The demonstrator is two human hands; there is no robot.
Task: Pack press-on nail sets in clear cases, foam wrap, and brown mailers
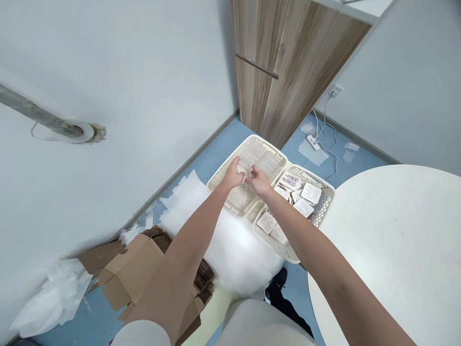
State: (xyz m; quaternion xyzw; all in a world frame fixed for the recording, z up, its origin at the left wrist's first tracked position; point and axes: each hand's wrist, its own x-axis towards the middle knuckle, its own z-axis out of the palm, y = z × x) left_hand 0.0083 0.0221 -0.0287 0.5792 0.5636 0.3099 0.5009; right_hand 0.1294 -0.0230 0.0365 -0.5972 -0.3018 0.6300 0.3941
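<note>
Both my hands reach over the left cream plastic basket (237, 211), at the near edge of some clear plastic trays (257, 157) lying inside it. My left hand (234, 175) has its thumb and forefinger apart. Close beside it on the right, my right hand (258, 181) is also open, its fingers slightly bent. I cannot tell whether fingertips touch the trays. Against that basket stands a second cream basket (328, 197), holding several white printed cards (311, 193) and a pack with purplish shapes (290, 180). My right forearm covers part of it.
A white round table (399, 240) stands at the right. White sheet material (241, 254) bulges below the baskets. Flattened cardboard boxes (139, 266) lie at lower left, near crumpled white plastic (54, 298). Behind are a wood-grain cabinet (288, 62) and a power strip (313, 142) with cables.
</note>
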